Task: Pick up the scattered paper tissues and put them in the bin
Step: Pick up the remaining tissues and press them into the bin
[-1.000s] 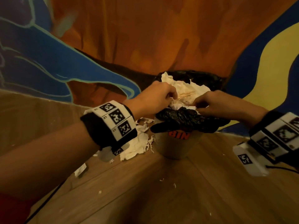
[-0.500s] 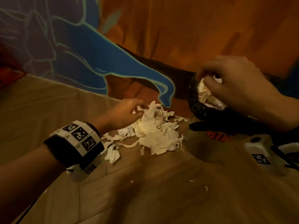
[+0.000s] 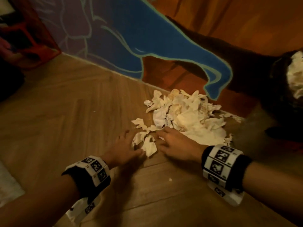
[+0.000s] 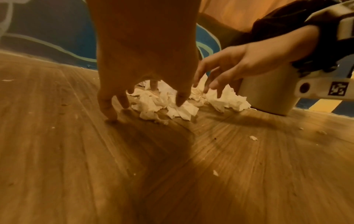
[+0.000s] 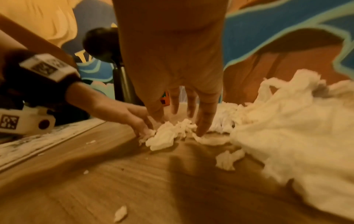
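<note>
A heap of crumpled white tissues (image 3: 185, 118) lies on the wooden floor against the painted wall. Both hands are down at its near edge, palms to the floor, fingers spread. My left hand (image 3: 131, 143) touches a few small loose tissues (image 3: 148, 145) from the left, its fingertips (image 4: 110, 112) on the floor. My right hand (image 3: 165, 138) reaches the same tissues from the right, its fingers (image 5: 203, 121) pressing on one scrap. Neither hand grips anything. The bin (image 3: 282, 89), lined with a black bag and stuffed with tissues (image 3: 296, 74), stands at the far right; its pale body (image 4: 268, 92) shows behind my right hand.
Small tissue scraps (image 5: 120, 213) dot the floor near the hands. A red object (image 3: 29, 40) stands by the wall at the upper left. A pale mat (image 3: 6, 185) lies at the left edge. A dark stool on a metal post (image 5: 118, 84) stands beyond my left hand.
My right hand has left the bin's top and dropped to the floor beside the left. The left hand slid to the pile's near edge. The view swung left, leaving the bin at the right edge.
</note>
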The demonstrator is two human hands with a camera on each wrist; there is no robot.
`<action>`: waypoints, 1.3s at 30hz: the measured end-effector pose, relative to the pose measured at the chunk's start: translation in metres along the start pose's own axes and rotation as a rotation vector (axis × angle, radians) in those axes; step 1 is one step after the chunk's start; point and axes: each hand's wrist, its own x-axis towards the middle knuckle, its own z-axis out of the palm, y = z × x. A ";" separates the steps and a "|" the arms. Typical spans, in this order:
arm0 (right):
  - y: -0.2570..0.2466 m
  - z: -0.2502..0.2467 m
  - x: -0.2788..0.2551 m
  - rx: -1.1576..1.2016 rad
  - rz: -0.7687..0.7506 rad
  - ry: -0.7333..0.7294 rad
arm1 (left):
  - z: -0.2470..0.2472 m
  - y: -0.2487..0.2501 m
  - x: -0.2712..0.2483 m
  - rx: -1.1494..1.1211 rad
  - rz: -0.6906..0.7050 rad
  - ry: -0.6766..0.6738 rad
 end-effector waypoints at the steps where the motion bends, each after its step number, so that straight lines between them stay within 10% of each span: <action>1: 0.001 0.010 0.007 0.028 0.018 0.013 | 0.000 0.002 0.003 -0.013 0.040 0.000; 10: 0.006 0.066 0.024 -0.091 0.022 0.060 | -0.001 -0.002 0.031 -0.104 0.177 -0.023; 24: 0.028 0.061 -0.005 0.041 -0.010 0.098 | -0.024 0.013 0.038 -0.773 -0.100 0.092; 33: 0.040 0.058 -0.022 0.133 0.025 0.022 | 0.011 0.021 0.084 0.181 -0.030 0.225; 39: 0.047 0.069 -0.046 0.289 0.021 0.121 | 0.025 0.028 0.054 -0.134 0.213 0.206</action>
